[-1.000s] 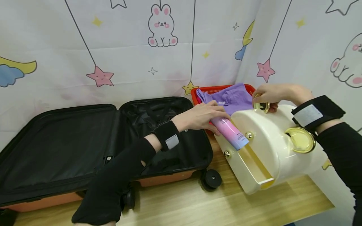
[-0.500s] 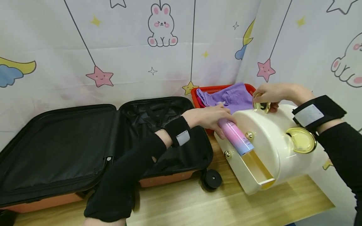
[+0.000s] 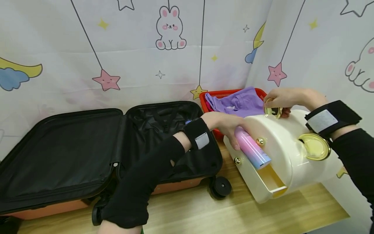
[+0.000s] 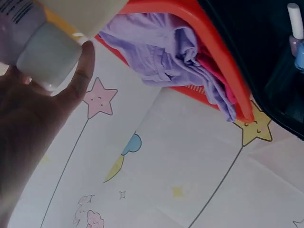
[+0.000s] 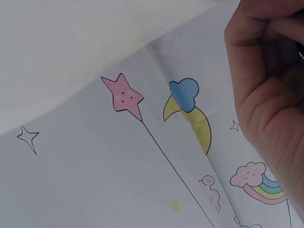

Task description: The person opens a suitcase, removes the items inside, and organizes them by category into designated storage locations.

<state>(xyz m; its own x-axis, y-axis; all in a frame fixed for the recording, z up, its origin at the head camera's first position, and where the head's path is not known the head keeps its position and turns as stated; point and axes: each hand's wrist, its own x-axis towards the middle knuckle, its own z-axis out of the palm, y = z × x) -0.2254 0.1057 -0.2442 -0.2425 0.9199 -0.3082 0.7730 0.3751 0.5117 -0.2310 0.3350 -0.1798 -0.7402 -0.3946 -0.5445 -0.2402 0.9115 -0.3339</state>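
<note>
My left hand (image 3: 230,125) grips a pink-to-blue cylindrical bottle (image 3: 252,148) and holds it tilted over the pulled-out drawer (image 3: 270,178) of a glossy white storage box (image 3: 309,172). The left wrist view shows the bottle's whitish cap (image 4: 50,57) with the fingers around it. On top of the box, my right hand (image 3: 281,97) holds the gold ring handle (image 3: 273,112). In the right wrist view the same hand (image 5: 270,90) has curled fingers, and the handle is mostly out of frame.
A red basket (image 3: 216,94) with purple cloth (image 3: 239,102) stands behind the box. To the left lies an open black-lined suitcase (image 3: 64,156), its wheel (image 3: 220,187) near the drawer. Small bottles (image 4: 297,38) lie inside it. The wooden table (image 3: 190,211) ends at front right.
My left hand has moved right with the bottle, shifting it farther across the drawer toward the box. The right hand stays on the gold handle.
</note>
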